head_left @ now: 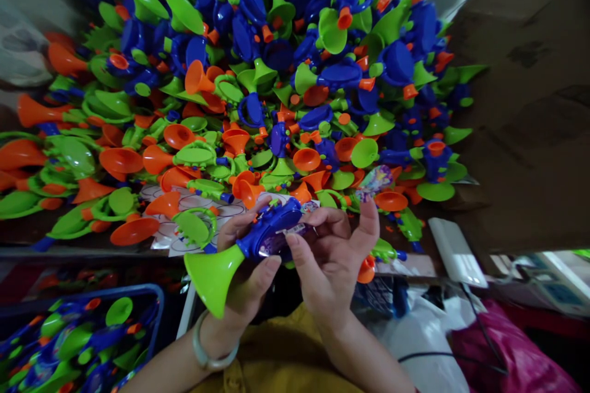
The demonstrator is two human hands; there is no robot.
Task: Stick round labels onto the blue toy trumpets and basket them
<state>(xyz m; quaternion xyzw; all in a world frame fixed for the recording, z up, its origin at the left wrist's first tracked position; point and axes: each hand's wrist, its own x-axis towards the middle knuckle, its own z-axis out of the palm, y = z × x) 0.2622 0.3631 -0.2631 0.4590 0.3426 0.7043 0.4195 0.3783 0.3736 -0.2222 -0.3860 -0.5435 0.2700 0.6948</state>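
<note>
"Item held?"
"One trumpet [251, 244]: blue body, green bell. Located between the two hands, above the near edge of the pile [276, 104]; bell low and to the left."

"Left hand [243, 299]?"
"Closed around the trumpet's body, thumb in front, fingers behind. Bangle [198, 344] at the wrist, pale."

"Right hand [329, 264]?"
"Thumb and a bent finger pinched on the label [275, 243], purple, at the trumpet's body. How much of it is stuck down: cannot tell. One finger raised, a multicoloured sticker [375, 179] at its tip."

"Surroundings?"
"Pile: many trumpets, blue with green bells mostly at the back, green with orange bells mostly at front left. Sheet [159, 239], white, printed with outlines, partly under the front ones. Crate [159, 307], blue-rimmed, lower left, holding more trumpets. Right side: white case [456, 252]; below it, cable [483, 319], white bag [424, 341], pink bag [511, 344]."
</note>
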